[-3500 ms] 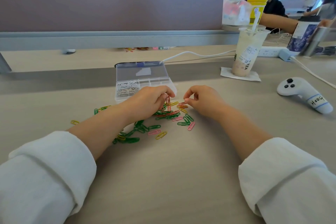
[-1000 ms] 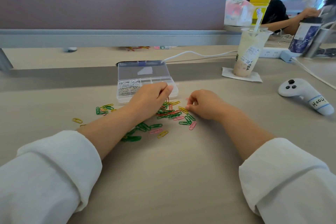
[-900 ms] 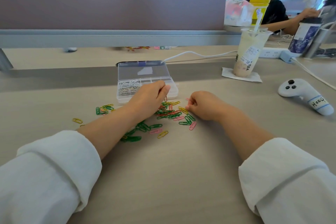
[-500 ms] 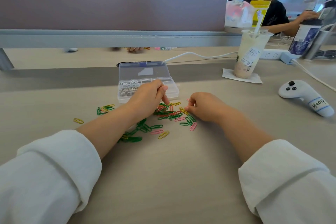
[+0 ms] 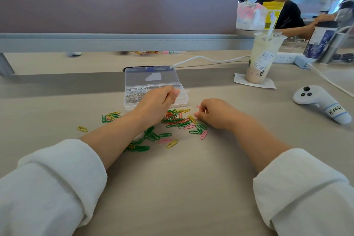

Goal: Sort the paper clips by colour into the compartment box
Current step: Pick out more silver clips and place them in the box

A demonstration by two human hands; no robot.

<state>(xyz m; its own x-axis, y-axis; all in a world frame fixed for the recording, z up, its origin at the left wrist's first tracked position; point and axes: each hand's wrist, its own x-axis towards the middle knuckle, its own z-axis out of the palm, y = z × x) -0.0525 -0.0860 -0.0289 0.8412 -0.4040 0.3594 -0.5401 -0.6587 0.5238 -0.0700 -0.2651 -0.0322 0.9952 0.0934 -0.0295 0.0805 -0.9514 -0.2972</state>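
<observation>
Stretching out from its near edge, the desk point(image 5: 191, 178) carried the open compartment box point(image 5: 184, 99) toward its far edge, with silver clips point(image 5: 135, 96) in the box's left compartment. The left hand point(image 5: 157, 105) hung over the box's near wall, fingers curled against the thumb. Whether it pinched any clips could not be told. The right hand point(image 5: 216, 113) sat just right of the pile, fingers curled beside a pink clip point(image 5: 198, 106), gripped or only touched, unclear. The loose paper clips point(image 5: 178, 119) lay mid-desk, green, red, yellow and pink tangled together. A clean drop probably called for centring the left hand over one empty compartment and releasing low, so nothing bounced among the silver ones.
</observation>
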